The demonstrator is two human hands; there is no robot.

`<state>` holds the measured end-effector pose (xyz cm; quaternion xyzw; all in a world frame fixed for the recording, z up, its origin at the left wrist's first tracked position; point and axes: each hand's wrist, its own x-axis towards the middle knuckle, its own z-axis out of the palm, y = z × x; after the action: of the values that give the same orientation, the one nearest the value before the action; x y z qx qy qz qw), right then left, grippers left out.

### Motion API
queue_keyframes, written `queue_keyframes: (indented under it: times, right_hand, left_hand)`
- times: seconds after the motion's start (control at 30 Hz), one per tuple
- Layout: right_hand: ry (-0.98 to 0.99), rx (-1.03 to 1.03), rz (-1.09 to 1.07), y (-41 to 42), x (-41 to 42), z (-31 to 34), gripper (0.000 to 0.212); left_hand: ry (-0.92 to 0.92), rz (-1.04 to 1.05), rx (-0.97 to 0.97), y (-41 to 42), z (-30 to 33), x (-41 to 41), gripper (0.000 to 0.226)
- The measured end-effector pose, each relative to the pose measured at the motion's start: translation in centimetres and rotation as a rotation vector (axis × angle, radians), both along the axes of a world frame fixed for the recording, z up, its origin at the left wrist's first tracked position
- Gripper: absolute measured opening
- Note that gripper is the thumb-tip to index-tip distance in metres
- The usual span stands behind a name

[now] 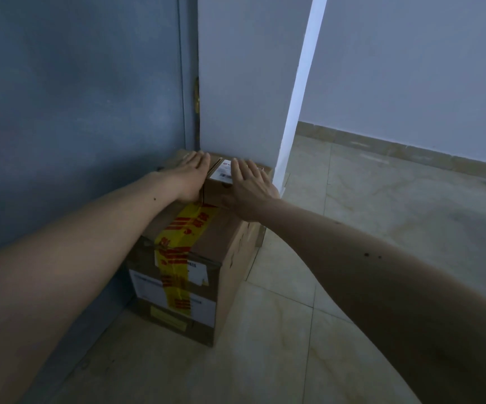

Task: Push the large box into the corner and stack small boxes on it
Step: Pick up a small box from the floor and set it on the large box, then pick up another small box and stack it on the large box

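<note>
A large brown cardboard box sealed with yellow and red tape stands on the floor, tight against the blue door on its left and the white wall behind. A small brown box with a white shipping label rests on its far top end. My left hand lies flat against the small box's left side, fingers straight. On the other side, my right hand presses against its right side and top. The small box sits clamped between both palms.
The blue door fills the left. A white wall section ends in a bright vertical edge. Beige floor tiles spread to the right up to a skirting board.
</note>
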<state>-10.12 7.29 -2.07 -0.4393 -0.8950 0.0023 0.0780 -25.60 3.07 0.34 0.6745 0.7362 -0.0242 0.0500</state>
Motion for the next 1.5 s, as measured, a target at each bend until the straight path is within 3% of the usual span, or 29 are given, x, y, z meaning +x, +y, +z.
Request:
queue_keyframes:
  times: [0.17, 0.3, 0.57, 0.8, 1.13, 1.33, 1.5]
  right_hand:
    - [-0.049, 0.129, 0.148, -3.1, 2.7, 0.1, 0.089]
    - [-0.039, 0.080, 0.200, -6.9, 4.8, 0.1, 0.098]
    - [-0.107, -0.076, 0.244, -15.9, 11.6, -3.6, 0.097]
    - [-0.190, -0.268, 0.235, -22.7, 16.9, -10.8, 0.102]
    - [-0.474, -0.469, 0.494, -31.0, 22.7, -22.1, 0.131]
    - [-0.638, -0.578, 0.625, -33.4, 24.3, -25.4, 0.139]
    - [-0.787, -0.544, 0.651, -34.0, 25.5, -26.1, 0.142]
  left_hand:
    - [-0.015, -0.157, 0.105, -2.5, -0.7, 1.7, 0.092]
    - [-0.050, -0.194, 0.133, -6.5, -1.3, 4.3, 0.100]
    - [-0.059, -0.252, -0.061, -15.4, -5.1, 10.0, 0.110]
    - [-0.057, -0.299, -0.265, -21.7, -12.0, 15.2, 0.121]
    - [-0.048, -0.454, -0.572, -32.3, -25.1, 17.8, 0.150]
    - [0.041, -0.484, -0.659, -35.2, -28.4, 17.6, 0.151]
    - [0.147, -0.469, -0.710, -36.4, -29.2, 17.7, 0.154]
